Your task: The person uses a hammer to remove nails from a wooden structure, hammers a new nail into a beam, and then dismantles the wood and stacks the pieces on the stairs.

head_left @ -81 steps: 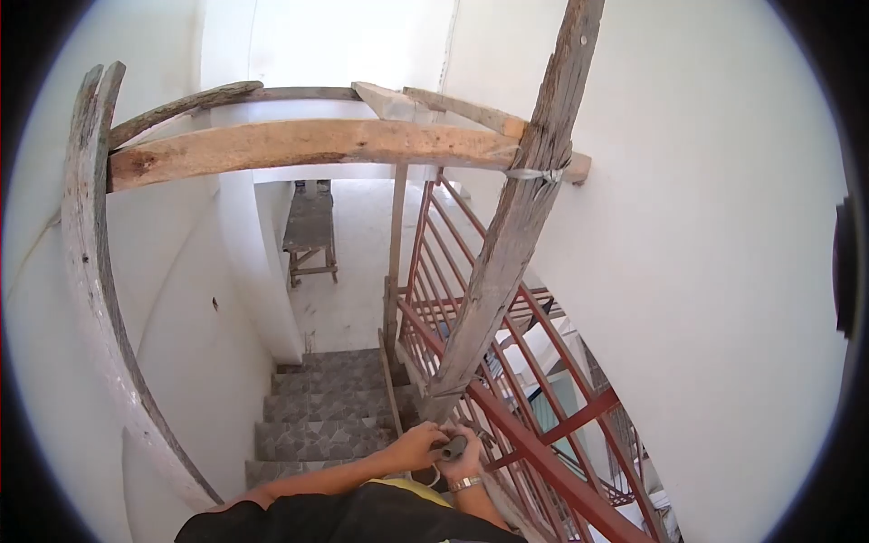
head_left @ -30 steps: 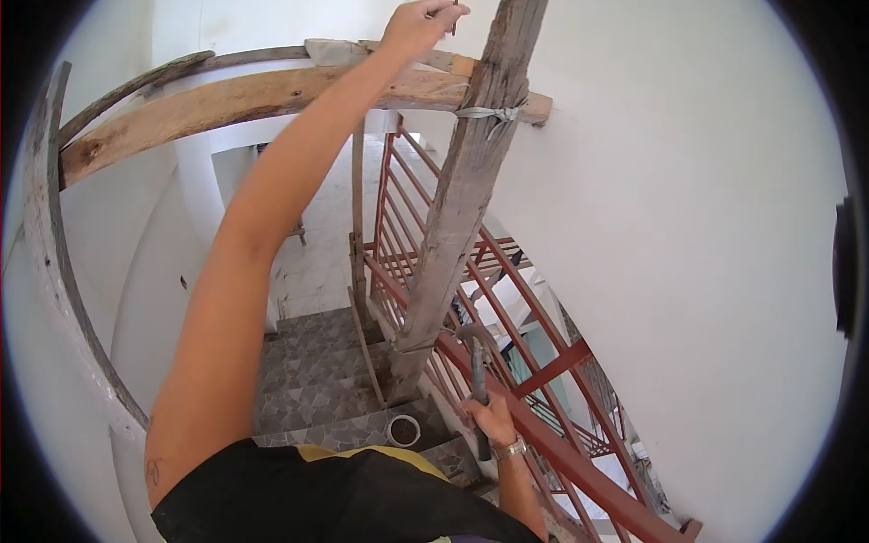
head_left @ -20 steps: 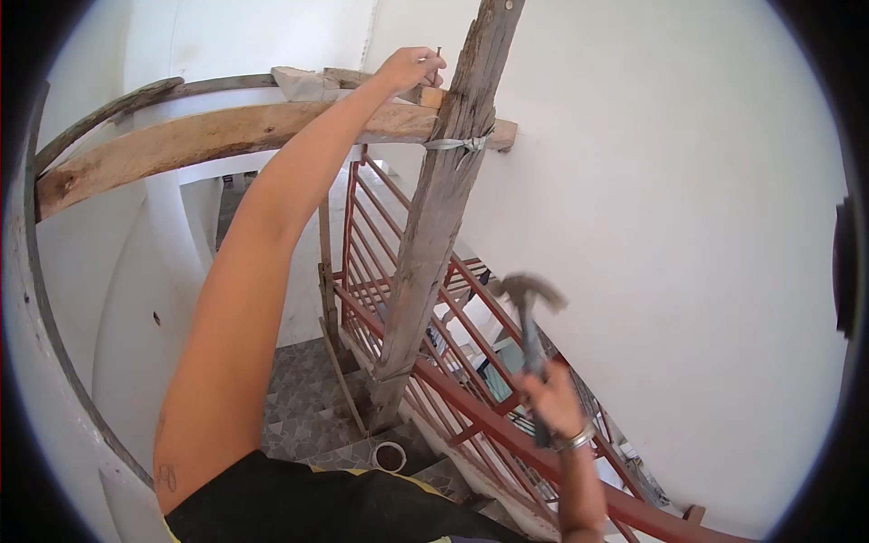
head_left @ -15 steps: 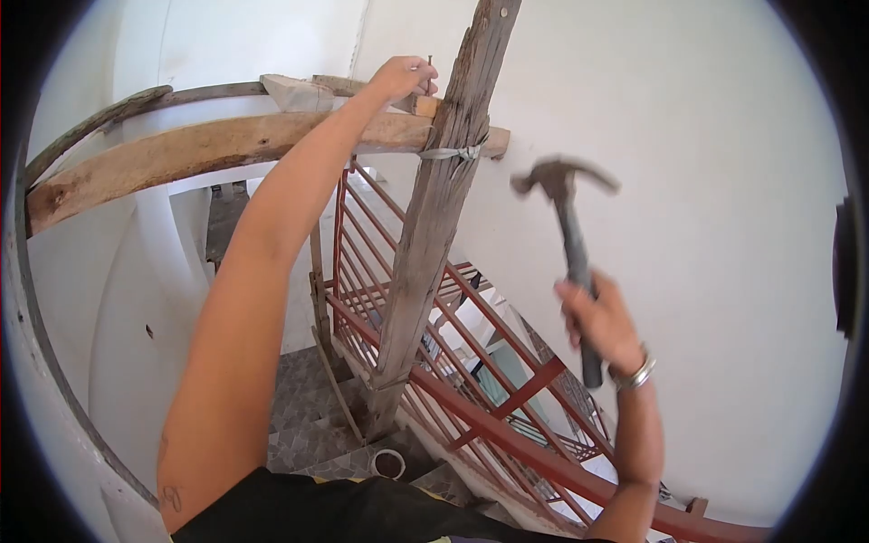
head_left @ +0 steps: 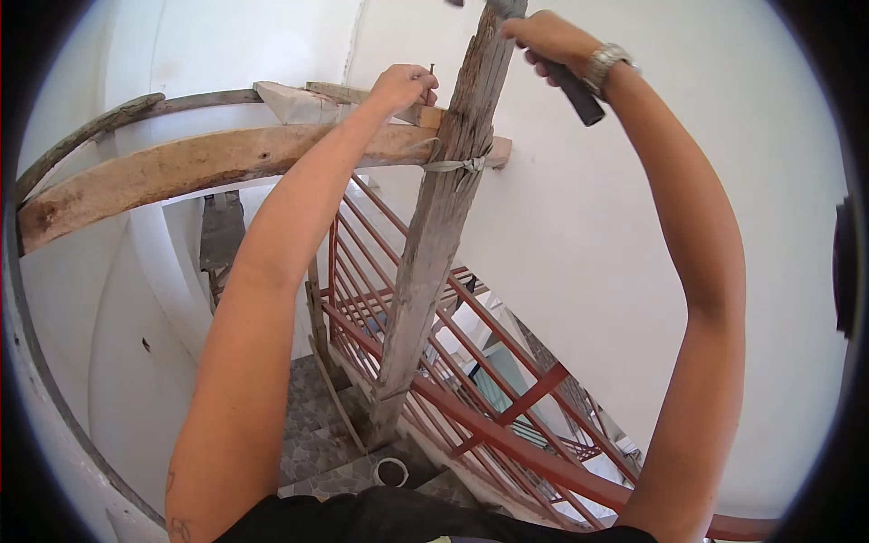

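Observation:
My left hand [head_left: 405,88] is closed in a pinch on a nail [head_left: 432,70], which stands upright with its head above the fingers. Under that hand lies a small piece of timber [head_left: 429,117], its end beside the weathered wooden post [head_left: 424,244]. My right hand [head_left: 557,41] grips a claw hammer [head_left: 579,98] by its dark handle, raised near the top of the post. Most of the hammer's head is cut off by the upper edge of the view. A curved wooden beam [head_left: 208,165] meets the post, where a pale tie [head_left: 457,166] is wrapped round.
A red metal railing [head_left: 534,394] slopes down behind the post. Below are tiled stairs [head_left: 321,416] and a white round container [head_left: 391,471] with dark contents. A wooden block [head_left: 294,102] rests by the beam. White walls [head_left: 615,235] stand around.
My right hand has swung the hammer up and to the left, from beside the post to near its top. My left hand still holds the nail in nearly the same place.

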Demonstrator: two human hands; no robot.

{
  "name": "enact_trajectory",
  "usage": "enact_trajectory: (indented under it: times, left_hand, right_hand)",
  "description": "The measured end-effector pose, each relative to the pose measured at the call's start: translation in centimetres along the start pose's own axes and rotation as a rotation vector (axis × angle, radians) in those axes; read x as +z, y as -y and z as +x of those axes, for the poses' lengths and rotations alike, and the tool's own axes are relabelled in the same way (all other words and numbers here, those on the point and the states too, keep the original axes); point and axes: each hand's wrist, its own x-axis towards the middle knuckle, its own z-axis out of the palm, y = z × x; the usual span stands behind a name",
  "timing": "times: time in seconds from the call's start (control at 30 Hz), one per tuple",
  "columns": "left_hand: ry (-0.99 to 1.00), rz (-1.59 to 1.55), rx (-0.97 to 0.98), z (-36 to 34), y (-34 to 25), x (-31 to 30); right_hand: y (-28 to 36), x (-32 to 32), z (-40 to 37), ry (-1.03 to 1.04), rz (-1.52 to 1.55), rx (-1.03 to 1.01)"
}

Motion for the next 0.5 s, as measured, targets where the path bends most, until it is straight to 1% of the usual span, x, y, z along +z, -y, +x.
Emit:
enact_trajectory:
  times: [0.03, 0.13, 0.23, 0.27, 0.3, 0.37, 0.4, 0.43, 0.5]
  left_hand:
    - [-0.001, 0.002, -0.001, 0.0, -0.1, 0.0]
    - [0.034, 0.061, -0.037, 0.2, -0.4, -0.1]
    - [0.017, 0.065, -0.046, 0.1, -0.3, -0.1]
    - [0.013, 0.056, -0.049, 0.0, -0.4, -0.3]
    - [0.013, 0.046, -0.054, -0.1, -0.5, -0.3]
    - [0.019, 0.040, -0.057, -0.4, -0.7, 0.0]
    - [0.019, 0.045, -0.056, -0.4, -0.7, 0.0]
    - [0.014, 0.051, -0.053, -0.4, -0.8, -0.2]
    - [0.013, 0.084, -0.060, -0.3, -0.5, -0.2]
  right_hand:
    - [-0.2, 0.6, 0.9, 0.053, -0.020, 0.008]
    - [0.1, 1.6, 1.8, 0.305, -0.304, 0.070]
    - [1.1, -0.8, 2.2, 0.220, -0.297, 0.017]
    - [1.9, -1.6, 1.7, 0.154, -0.263, 0.018]
    - [2.1, -1.8, 1.8, 0.031, -0.187, -0.019]
    - [3.4, -2.3, 1.5, -0.068, 0.111, 0.099]
    - [3.5, -1.3, 1.5, -0.124, 0.118, 0.124]
    - [-0.9, 0.8, 4.1, -0.206, 0.165, -0.155]
    - [-0.1, 1.8, 2.7, 0.138, -0.151, -0.009]
